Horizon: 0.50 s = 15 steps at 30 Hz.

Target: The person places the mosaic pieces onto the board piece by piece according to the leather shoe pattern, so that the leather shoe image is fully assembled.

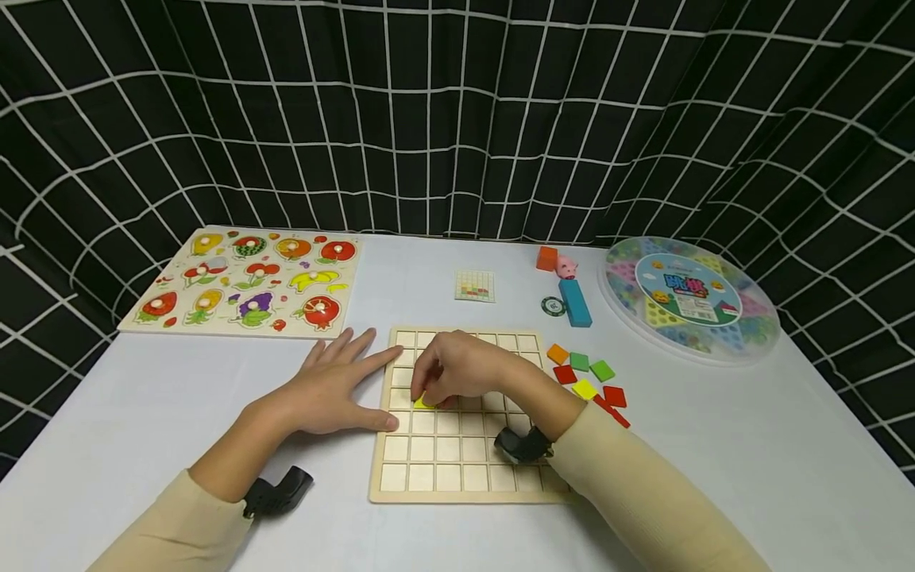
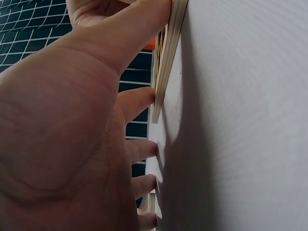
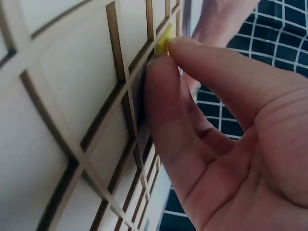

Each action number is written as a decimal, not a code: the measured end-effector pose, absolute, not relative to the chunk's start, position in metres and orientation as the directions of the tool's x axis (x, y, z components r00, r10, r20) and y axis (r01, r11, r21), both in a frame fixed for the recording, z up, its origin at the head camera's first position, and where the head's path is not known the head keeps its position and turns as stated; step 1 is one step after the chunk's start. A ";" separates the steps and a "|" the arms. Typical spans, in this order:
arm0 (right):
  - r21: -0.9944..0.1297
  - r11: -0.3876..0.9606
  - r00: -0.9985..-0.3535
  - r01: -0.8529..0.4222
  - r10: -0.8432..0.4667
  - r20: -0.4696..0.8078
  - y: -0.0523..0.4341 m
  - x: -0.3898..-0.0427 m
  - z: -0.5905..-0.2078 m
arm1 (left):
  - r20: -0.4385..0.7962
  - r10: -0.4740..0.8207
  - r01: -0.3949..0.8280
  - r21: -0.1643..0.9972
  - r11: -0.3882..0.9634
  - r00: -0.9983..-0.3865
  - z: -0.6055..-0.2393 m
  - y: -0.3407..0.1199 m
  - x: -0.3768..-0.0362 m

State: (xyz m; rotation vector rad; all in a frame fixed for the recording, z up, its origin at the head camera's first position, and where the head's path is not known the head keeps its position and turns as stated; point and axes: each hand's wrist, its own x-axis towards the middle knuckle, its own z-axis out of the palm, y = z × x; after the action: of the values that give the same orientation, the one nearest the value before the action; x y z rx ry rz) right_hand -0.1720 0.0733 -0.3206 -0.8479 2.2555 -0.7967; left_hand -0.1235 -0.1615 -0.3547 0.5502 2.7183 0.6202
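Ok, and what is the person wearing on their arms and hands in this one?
Both arms are in long cream sleeves: the left sleeve and the right sleeve reach down to the wrists. A small black camera is strapped at each wrist, the left one and the right one. The left hand and right hand are bare: no gloves, rings or watch visible.

Staged rec. booth: grid-print backdrop cloth [image 1: 457, 119], white table [image 1: 143, 413] w/ kids' puzzles.
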 end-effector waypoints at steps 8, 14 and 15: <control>-0.724 0.585 -0.631 -0.365 -0.727 -0.269 0.109 -0.171 -0.311 | -0.192 0.436 0.310 0.463 0.830 -0.879 -0.356 -0.159 -0.124; -0.729 0.574 -0.628 -0.374 -0.735 -0.256 0.154 -0.166 -0.300 | -0.183 0.436 0.314 0.462 0.829 -0.881 -0.356 -0.160 -0.123; -0.725 0.580 -0.634 -0.372 -0.729 -0.258 0.163 -0.165 -0.298 | -0.182 0.436 0.315 0.462 0.829 -0.881 -0.355 -0.161 -0.122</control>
State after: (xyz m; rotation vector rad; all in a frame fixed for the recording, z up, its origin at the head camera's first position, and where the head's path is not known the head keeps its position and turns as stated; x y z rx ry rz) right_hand -0.1648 0.1628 -0.2979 -0.8750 2.2678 -0.8648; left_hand -0.1222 -0.1608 -0.3554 0.5733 2.7304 0.6187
